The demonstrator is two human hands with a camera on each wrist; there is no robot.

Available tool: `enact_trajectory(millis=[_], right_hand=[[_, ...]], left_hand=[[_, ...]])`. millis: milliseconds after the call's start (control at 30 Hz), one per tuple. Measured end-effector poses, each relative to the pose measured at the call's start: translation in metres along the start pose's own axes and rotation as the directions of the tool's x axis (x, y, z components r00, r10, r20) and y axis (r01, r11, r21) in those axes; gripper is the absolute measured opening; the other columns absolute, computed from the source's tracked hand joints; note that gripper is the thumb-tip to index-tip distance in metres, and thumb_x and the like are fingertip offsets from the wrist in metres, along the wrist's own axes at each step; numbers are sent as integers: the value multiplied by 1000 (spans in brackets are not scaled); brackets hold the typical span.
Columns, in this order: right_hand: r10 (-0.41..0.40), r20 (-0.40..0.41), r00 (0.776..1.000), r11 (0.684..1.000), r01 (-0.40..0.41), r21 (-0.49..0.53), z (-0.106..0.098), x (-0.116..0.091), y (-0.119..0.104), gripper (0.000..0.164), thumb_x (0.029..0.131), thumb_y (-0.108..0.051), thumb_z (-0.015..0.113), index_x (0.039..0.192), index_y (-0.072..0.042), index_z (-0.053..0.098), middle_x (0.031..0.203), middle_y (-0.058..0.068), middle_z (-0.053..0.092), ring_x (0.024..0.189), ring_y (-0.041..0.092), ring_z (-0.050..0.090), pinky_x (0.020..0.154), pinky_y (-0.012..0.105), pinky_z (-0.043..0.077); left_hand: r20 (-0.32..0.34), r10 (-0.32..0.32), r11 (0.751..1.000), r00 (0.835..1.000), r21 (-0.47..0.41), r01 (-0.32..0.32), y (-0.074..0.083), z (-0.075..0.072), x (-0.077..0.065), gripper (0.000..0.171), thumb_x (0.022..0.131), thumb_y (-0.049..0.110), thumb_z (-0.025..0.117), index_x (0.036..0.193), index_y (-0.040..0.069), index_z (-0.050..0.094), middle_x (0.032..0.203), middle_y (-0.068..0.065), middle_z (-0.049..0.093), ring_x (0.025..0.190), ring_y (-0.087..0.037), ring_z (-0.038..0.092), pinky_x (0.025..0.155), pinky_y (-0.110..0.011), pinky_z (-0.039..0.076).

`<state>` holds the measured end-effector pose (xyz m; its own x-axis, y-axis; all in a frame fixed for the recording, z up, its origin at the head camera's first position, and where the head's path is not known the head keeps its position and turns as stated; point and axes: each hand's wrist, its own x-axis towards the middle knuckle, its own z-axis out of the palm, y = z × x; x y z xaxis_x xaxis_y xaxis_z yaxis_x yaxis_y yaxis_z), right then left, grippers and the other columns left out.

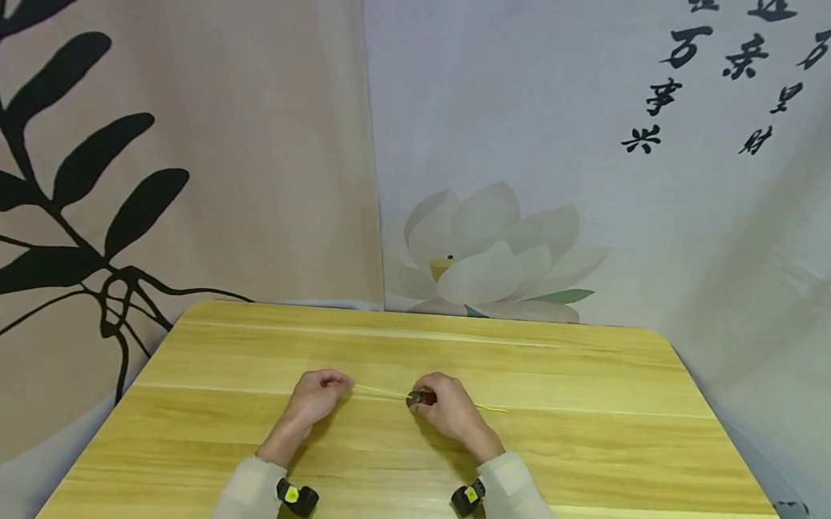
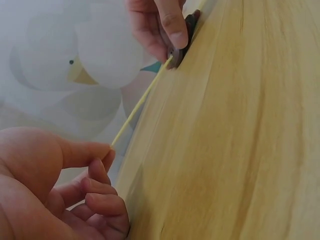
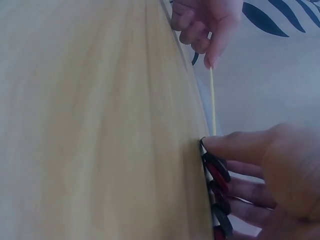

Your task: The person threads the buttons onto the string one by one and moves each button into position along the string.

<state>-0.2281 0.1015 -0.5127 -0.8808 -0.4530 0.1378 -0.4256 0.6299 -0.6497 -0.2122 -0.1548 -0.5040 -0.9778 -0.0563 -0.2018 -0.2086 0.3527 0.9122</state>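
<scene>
A thin yellow cord (image 1: 380,391) stretches taut between the two hands, just above the wooden table. My left hand (image 1: 316,397) pinches its left end between thumb and forefinger, the other fingers curled. My right hand (image 1: 451,409) holds a row of dark and red button-like discs (image 3: 218,172) between thumb and fingers. In the left wrist view the cord meets the face of the end disc (image 2: 175,59), which looks round. A short tail of yellow cord (image 1: 493,410) sticks out to the right, behind the right hand. The right fingers partly hide the discs.
The wooden table (image 1: 400,483) spreads under both hands, its far edge against a hanging cloth (image 1: 287,122) printed with leaves, a lotus and characters. A small black device with a yellow mark (image 1: 297,498) is strapped at the left wrist, another (image 1: 468,498) at the right.
</scene>
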Motion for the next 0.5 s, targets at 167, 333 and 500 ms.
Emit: enact_trajectory(millis=[167,333,500], right_hand=[[22,8,1000,1000,-21,-15,0,1,0,18,86,-9,77,102,-6,69,97,3,66,85,13,62,72,24,52],[14,17,1000,1000,-14,-1,-1,1,1,21,86,-10,77,104,-6,68,98,4,66,85,13,63,72,24,52],[50,18,999,997,-51,50,-6,-3,4,31,89,-14,74,117,-4,65,111,9,66,97,21,64,81,35,54]], left_hand=[[-4,9,1000,1000,7,-9,-1,-1,0,18,96,11,60,104,1,72,97,-9,64,85,-21,51,69,-30,40],[7,0,1000,1000,25,-1,-1,0,-1,18,97,11,59,105,1,72,100,-9,64,87,-22,51,69,-31,40],[14,3,999,1000,41,-4,-1,0,-1,19,97,12,58,106,2,72,99,-9,63,83,-21,50,66,-30,40]])
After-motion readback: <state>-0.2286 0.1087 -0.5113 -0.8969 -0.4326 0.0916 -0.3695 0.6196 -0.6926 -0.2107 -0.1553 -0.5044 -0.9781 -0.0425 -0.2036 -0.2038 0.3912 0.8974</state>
